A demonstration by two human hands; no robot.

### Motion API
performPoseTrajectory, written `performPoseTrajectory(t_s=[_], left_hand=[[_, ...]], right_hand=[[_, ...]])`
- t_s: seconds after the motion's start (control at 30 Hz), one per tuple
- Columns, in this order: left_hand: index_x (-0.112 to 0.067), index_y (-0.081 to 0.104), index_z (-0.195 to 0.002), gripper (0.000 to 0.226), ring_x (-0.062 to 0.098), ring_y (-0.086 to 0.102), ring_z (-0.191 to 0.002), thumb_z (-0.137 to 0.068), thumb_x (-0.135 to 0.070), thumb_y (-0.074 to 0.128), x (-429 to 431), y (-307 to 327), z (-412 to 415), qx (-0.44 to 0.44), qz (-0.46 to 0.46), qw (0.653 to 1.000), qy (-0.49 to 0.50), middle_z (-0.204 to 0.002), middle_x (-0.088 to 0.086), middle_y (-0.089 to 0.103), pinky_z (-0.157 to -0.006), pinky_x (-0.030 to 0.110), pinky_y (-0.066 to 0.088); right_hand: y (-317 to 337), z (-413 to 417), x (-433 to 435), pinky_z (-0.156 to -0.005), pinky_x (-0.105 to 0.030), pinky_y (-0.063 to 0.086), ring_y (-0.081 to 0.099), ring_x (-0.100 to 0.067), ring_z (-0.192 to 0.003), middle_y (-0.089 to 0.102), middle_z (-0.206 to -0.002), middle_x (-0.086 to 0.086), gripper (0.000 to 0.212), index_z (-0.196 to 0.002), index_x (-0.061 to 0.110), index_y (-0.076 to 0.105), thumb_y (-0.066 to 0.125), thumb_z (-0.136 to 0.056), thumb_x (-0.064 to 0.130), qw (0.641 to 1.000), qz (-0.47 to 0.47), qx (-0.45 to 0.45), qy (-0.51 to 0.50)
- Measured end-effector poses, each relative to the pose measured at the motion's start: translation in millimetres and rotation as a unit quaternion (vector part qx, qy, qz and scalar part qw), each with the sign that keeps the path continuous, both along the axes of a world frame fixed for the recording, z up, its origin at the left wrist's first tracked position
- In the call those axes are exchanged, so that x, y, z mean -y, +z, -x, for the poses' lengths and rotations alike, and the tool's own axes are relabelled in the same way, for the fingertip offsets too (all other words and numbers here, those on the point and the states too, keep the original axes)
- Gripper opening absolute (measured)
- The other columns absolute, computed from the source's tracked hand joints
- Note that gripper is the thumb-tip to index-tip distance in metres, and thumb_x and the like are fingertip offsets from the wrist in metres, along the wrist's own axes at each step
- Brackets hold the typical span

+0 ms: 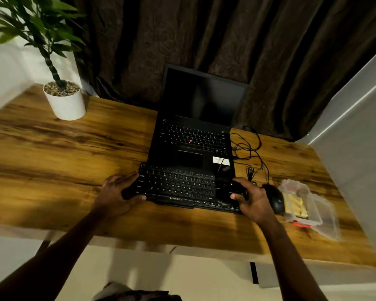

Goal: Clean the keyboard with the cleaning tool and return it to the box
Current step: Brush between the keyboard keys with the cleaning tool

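A black external keyboard (182,187) lies on the wooden desk, its far edge overlapping the front of an open black laptop (193,135). My left hand (117,192) grips the keyboard's left end, thumb on the front edge. My right hand (250,198) grips its right end, fingers curled over the keys. A clear plastic box (308,209) with a yellow cleaning tool (294,205) inside sits to the right, its lid open.
A black mouse (275,200) sits between the keyboard and the box. Tangled black cables (248,153) lie right of the laptop. A white potted plant (65,101) stands at the back left. Dark curtains hang behind the wooden desk (63,159).
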State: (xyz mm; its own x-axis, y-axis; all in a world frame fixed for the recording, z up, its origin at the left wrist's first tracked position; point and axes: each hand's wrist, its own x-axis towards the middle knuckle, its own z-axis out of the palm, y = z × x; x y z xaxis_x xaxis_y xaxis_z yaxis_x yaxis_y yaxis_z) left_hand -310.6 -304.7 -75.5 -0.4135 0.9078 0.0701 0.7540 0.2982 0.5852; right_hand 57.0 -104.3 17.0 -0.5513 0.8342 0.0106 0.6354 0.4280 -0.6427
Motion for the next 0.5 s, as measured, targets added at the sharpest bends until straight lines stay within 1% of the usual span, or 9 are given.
performPoseTrajectory(t_s=[0.03,0.1,0.17,0.2,0.23,0.27,0.33,0.43,0.5], left_hand=[[-0.038,0.042,-0.147,0.099,0.023,0.030,-0.140,-0.063,-0.090,0.042,0,0,0,0.006,0.002,1.000,0.004,-0.150,-0.017,0.042,-0.113,0.037,0.023],[-0.040,0.040,-0.148,0.099,0.026,0.029,-0.142,-0.063,-0.090,0.042,0,0,-1,0.006,0.008,1.000,0.006,-0.148,-0.024,0.037,-0.114,0.041,0.024],[-0.040,0.038,-0.149,0.101,0.028,0.030,-0.142,-0.063,-0.093,0.040,0,-2,1,-0.002,0.009,1.000,-0.004,-0.145,-0.028,0.031,-0.114,0.042,0.023],[-0.039,0.038,-0.149,0.101,0.028,0.030,-0.142,-0.063,-0.092,0.039,-1,-2,1,-0.003,0.012,1.000,-0.007,-0.145,-0.028,0.030,-0.115,0.041,0.022],[-0.039,0.037,-0.150,0.101,0.027,0.029,-0.142,-0.064,-0.092,0.039,-2,-3,2,-0.002,0.015,1.000,-0.010,-0.146,-0.028,0.029,-0.115,0.041,0.022],[-0.040,0.037,-0.150,0.101,0.026,0.029,-0.143,-0.064,-0.093,0.038,-2,-3,2,-0.006,0.016,1.000,-0.009,-0.147,-0.028,0.030,-0.115,0.041,0.022],[-0.041,0.036,-0.150,0.100,0.026,0.029,-0.143,-0.065,-0.092,0.039,-1,-3,3,-0.009,0.014,1.000,-0.007,-0.149,-0.027,0.031,-0.115,0.042,0.022],[-0.041,0.037,-0.150,0.097,0.024,0.028,-0.143,-0.066,-0.089,0.041,-1,-7,4,-0.001,0.016,1.000,-0.010,-0.148,-0.028,0.030,-0.115,0.038,0.019],[-0.043,0.038,-0.148,0.098,0.024,0.029,-0.143,-0.064,-0.092,0.041,-2,-10,5,0.006,0.019,1.000,-0.004,-0.151,-0.024,0.036,-0.115,0.039,0.020]], right_hand=[[-1,4,3,-0.065,-0.011,0.052,0.066,-0.002,-0.082,0.066,-0.111,-0.003,0.046,-0.125,0.045,0.053,0.071,-0.089,0.022,1.000,0.004,0.007,0.004],[-2,18,14,-0.060,-0.010,0.051,0.063,0.000,-0.078,0.063,-0.110,-0.001,0.045,-0.122,0.048,0.051,0.068,-0.090,0.022,1.000,0.011,0.009,0.022],[-6,31,25,-0.056,-0.012,0.052,0.063,-0.004,-0.081,0.061,-0.115,-0.003,0.047,-0.123,0.050,0.050,0.067,-0.091,0.019,0.999,0.031,-0.003,0.039],[-8,35,29,-0.057,-0.009,0.051,0.062,-0.003,-0.086,0.060,-0.119,-0.003,0.049,-0.124,0.050,0.051,0.067,-0.091,0.017,0.998,0.033,-0.006,0.045],[-8,37,30,-0.057,-0.006,0.048,0.059,0.001,-0.090,0.057,-0.121,0.000,0.050,-0.126,0.047,0.051,0.067,-0.091,0.015,0.998,0.035,-0.007,0.043],[-4,37,31,-0.055,-0.003,0.046,0.055,0.005,-0.090,0.055,-0.120,0.004,0.049,-0.127,0.044,0.052,0.066,-0.091,0.013,0.999,0.037,-0.009,0.038],[-1,29,26,-0.051,-0.003,0.044,0.052,0.009,-0.082,0.054,-0.118,0.005,0.048,-0.128,0.038,0.053,0.066,-0.091,0.010,0.999,0.039,-0.007,0.014],[1,9,23,-0.058,-0.001,0.044,0.056,0.015,-0.078,0.059,-0.111,0.004,0.047,-0.125,0.038,0.052,0.067,-0.090,0.010,1.000,0.019,-0.008,-0.003],[-1,0,22,-0.059,0.002,0.041,0.056,0.018,-0.072,0.062,-0.110,-0.001,0.043,-0.129,0.026,0.055,0.067,-0.091,0.010,1.000,0.008,-0.005,-0.007]])
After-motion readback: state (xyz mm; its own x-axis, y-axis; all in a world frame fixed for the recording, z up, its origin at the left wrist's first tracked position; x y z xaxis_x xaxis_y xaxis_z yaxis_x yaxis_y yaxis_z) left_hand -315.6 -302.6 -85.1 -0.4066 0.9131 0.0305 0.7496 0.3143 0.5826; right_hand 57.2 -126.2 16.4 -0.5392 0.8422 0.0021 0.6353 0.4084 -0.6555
